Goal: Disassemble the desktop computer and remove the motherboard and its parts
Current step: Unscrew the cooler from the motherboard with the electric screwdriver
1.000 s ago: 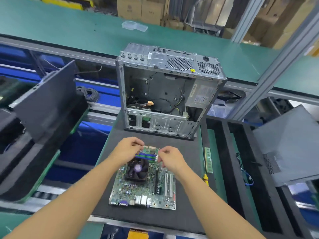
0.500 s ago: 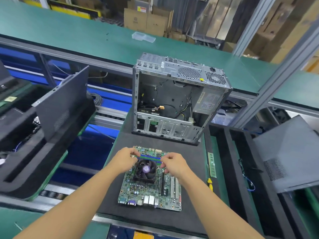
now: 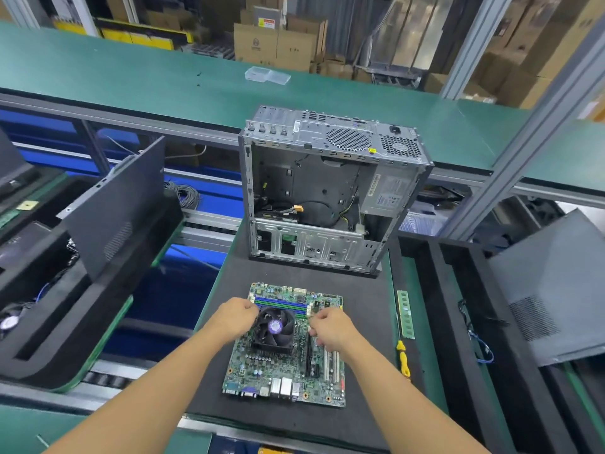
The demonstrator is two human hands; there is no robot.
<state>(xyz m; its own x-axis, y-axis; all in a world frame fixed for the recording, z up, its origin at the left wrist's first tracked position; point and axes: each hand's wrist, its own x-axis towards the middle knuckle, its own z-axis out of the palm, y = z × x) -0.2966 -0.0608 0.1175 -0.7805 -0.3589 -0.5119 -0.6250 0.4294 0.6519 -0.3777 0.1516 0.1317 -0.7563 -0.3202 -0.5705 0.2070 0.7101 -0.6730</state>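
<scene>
a green printed-circuit motherboard (image 3: 278,371) lies flat on a black foam mat (image 3: 366,306), its metal port block toward the person. a black square cooler fan with a purple hub sticker (image 3: 274,327) sits on the board, and blue and green memory slots (image 3: 281,303) run across just beyond it. the left hand (image 3: 234,319) is at the fan's left upper corner and the right hand (image 3: 332,327) at its right side; both have their fingers curled in, but whether they pinch anything cannot be told. beyond the board on the same mat stands a grey steel computer case (image 3: 327,198), its side open, with loose cables inside. right of the mat lie a green memory stick (image 3: 405,314) and, nearer, a yellow-handled screwdriver (image 3: 403,355). a dark side panel (image 3: 118,204) leans in a black foam tray on the left, and a grey side panel (image 3: 550,290) rests tilted on the right. a clear plastic box (image 3: 267,75) sits on the green belt behind.
</scene>
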